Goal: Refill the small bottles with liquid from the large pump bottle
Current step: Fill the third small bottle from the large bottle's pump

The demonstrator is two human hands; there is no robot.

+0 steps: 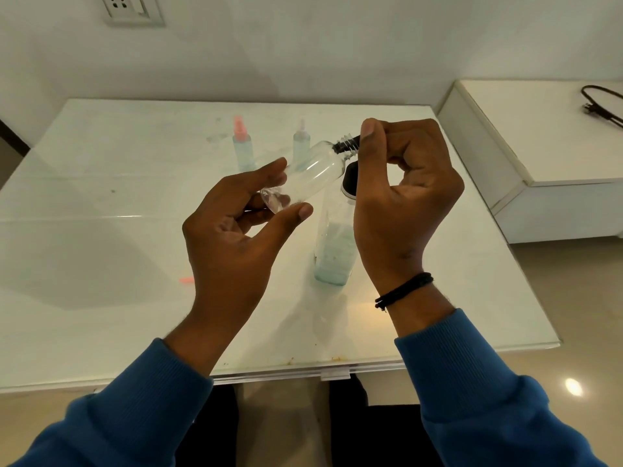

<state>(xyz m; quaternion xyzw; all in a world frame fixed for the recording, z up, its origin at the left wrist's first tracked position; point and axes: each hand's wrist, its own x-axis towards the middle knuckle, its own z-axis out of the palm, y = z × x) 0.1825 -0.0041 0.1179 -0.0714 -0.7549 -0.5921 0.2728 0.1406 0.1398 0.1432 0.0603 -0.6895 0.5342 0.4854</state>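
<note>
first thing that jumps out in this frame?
The two hands mid-frame: the left hand holds a clear small bottle tilted, while the right hand pinches its black cap. Right behind stands the large pump bottle, part full of pale liquid; two more small bottles stand farther back on the white table.

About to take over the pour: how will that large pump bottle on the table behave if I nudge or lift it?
The large pump bottle looks tall and narrow-based, so a push near its black pump head could tip it. Liquid fills only its lower part, so it is probably fairly light, with some slosh. Its clear walls may be slippery.
</note>
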